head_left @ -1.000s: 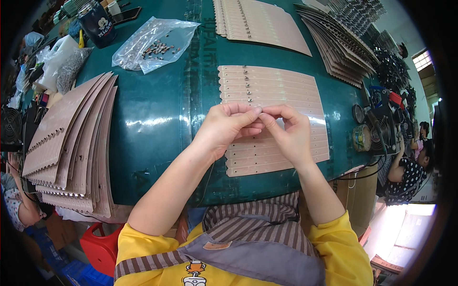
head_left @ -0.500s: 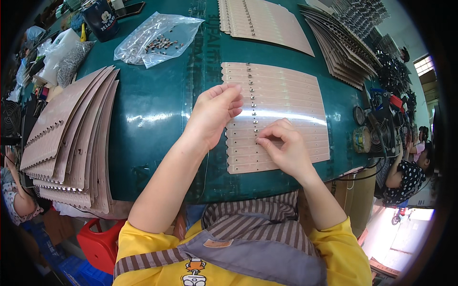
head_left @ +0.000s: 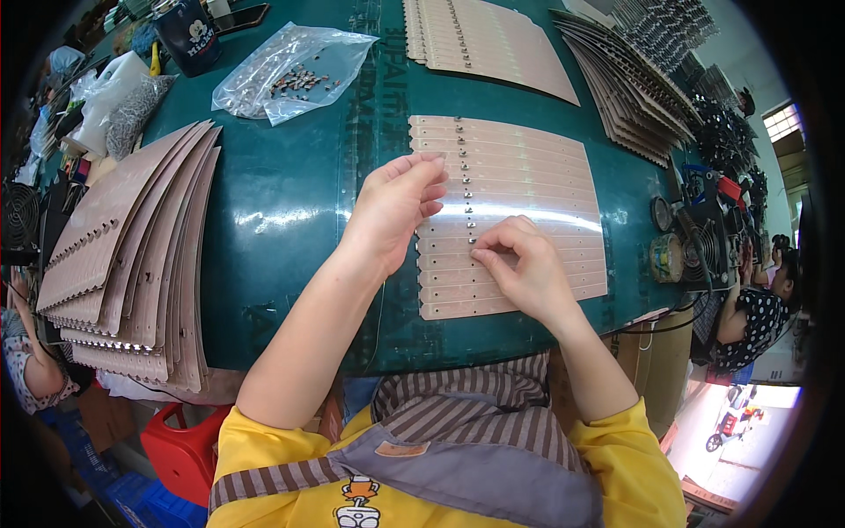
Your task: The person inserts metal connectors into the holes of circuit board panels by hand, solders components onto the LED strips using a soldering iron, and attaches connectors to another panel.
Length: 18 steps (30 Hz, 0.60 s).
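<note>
A tan, ribbed panel (head_left: 550,189) with one scalloped edge lies flat on the green table in front of me. Down its left part runs a column of small metal pieces (head_left: 468,194), above several bare holes. My right hand (head_left: 528,268) pinches thumb and forefinger together at the panel, just below the lowest metal piece; whatever is between the fingertips is hidden. Over the panel's left edge, my left hand (head_left: 398,207) is raised with its fingers curled in and the thumb against the forefinger. Its contents, if any, cannot be seen.
An open clear plastic bag (head_left: 308,53) with loose small metal parts lies at the far left. Stacked panels stand left (head_left: 132,238), and more lie at the far side (head_left: 493,44) and far right (head_left: 616,88). A dark mug (head_left: 187,40) is at the back; a person (head_left: 748,317) sits right.
My right hand has shifted very slightly while staying pinched at the same spot on the panel. My left hand looks almost unmoved. At the lower right, a small wheeled vehicle shows more fully.
</note>
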Each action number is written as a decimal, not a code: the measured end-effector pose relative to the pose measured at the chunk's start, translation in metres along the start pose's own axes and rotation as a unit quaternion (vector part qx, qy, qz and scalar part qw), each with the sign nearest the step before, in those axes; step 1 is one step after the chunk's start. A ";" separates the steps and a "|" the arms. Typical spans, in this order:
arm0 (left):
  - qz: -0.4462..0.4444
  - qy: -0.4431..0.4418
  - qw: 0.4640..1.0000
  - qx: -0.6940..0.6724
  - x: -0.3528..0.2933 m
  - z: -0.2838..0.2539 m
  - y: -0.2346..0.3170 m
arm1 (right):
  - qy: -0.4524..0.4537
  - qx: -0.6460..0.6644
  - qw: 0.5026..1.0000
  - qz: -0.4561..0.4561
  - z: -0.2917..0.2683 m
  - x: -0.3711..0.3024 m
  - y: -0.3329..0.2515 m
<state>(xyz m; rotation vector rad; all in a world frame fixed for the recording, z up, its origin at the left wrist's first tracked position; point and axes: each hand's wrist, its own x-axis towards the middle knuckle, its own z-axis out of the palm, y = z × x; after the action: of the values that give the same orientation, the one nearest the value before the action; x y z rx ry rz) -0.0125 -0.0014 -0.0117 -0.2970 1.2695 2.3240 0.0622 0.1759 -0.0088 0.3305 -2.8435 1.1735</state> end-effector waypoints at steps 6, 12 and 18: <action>0.020 -0.001 1.000 -0.015 0.002 0.001 0.004 | 0.015 -0.007 0.999 -0.049 0.000 0.000 0.005; -0.010 -0.031 0.999 -0.041 -0.004 0.002 -0.007 | 0.036 -0.029 0.994 -0.096 0.006 -0.008 0.009; -0.075 -0.094 0.992 0.023 -0.015 0.009 -0.012 | -0.009 -0.008 0.998 -0.059 -0.010 -0.012 -0.011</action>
<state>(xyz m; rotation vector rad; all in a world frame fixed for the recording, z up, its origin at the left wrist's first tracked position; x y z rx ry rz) 0.0072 0.0075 -0.0096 -0.1471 1.1651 2.1384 0.0757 0.1774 0.0041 0.5018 -2.8029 1.1319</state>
